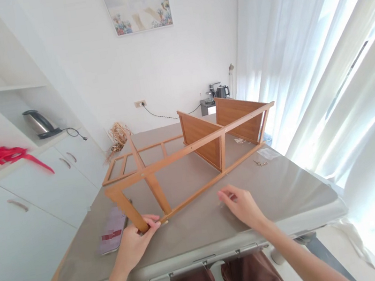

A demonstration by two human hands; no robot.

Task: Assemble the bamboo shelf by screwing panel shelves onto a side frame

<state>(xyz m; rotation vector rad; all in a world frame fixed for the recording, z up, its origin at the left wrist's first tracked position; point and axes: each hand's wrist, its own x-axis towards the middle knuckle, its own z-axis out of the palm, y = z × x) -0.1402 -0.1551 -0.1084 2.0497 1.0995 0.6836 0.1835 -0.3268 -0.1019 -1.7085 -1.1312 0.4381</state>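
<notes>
A wooden shelf unit (172, 161) lies on its side on the grey-brown tabletop, with two slatted or solid shelf panels standing upright in it. My left hand (134, 244) is closed around the unit's near left lower corner, thumb and fingers along the bottom rail. Over the table in front of the bottom rail, my right hand (241, 205) is pinched, apart from the wood. Whatever is between its fingertips, if anything, is too small to make out. Several small screws (260, 163) lie on the tabletop by the unit's right end, near a clear plastic bag (269, 153).
A purple packet or phone-like flat item (112, 233) lies left of my left hand. The table's padded front edge (205, 251) runs before my legs. White cabinets with a kettle (41, 123) stand left; curtains (301, 46) hang right. Another kettle (222, 91) is at the back.
</notes>
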